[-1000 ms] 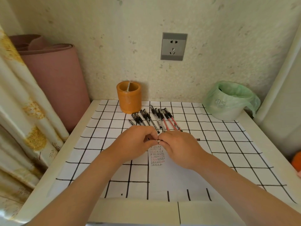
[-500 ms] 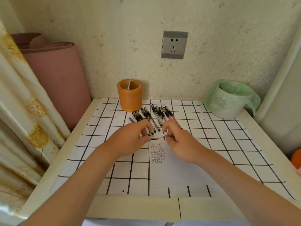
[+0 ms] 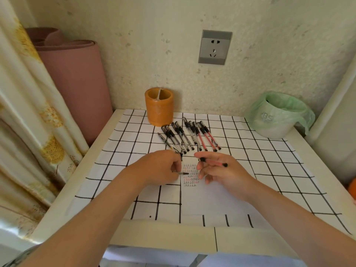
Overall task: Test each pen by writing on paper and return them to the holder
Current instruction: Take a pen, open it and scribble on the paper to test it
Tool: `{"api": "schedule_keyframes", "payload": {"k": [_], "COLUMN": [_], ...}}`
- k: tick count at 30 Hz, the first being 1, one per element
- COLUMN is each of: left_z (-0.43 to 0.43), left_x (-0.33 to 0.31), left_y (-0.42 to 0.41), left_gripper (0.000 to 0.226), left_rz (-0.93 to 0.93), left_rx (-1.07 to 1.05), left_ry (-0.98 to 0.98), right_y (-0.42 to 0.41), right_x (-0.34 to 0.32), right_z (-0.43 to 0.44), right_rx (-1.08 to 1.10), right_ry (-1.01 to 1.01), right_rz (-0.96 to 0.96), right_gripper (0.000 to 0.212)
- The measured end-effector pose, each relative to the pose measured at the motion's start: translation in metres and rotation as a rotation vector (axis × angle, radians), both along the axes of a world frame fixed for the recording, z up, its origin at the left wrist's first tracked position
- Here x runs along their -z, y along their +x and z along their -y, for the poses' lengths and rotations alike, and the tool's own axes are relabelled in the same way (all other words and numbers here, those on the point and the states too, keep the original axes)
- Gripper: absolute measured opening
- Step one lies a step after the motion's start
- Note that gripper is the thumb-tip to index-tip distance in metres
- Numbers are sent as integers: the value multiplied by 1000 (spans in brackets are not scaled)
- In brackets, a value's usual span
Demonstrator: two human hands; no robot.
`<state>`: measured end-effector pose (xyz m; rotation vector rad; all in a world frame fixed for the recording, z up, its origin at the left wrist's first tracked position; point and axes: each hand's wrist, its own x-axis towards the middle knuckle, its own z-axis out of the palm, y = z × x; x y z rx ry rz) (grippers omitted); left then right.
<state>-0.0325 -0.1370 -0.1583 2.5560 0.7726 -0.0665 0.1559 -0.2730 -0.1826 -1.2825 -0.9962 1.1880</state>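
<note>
testing step in hand: left hand (image 3: 159, 168) grips a slim black pen (image 3: 183, 173), tip at the scribbled white paper (image 3: 210, 197); right hand (image 3: 217, 173) pinches a red-barrelled pen (image 3: 212, 162). next comes writing, then the orange cylindrical holder (image 3: 159, 106).

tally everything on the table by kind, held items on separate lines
Pens lying in the row: about 10 (they overlap)
Red pen in right hand: 1
Dark piece, probably a cap, in left hand: 1
Orange holder: 1
Lined bin: 1
Written-on paper: 1
Total: about 15
</note>
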Motion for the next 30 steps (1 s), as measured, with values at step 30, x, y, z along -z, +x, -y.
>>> {"api": "schedule_keyframes", "payload": {"k": [30], "left_z": [0], "left_x": [11], "left_y": [13], "left_gripper": [36], "left_rz": [-29], "left_rx": [-30], "left_ry": [88], "right_y": [-13], "right_x": [8], "right_z": [9], "right_rx": [46], "right_ry": [-3], "right_rz": [527], "right_gripper": [17]}}
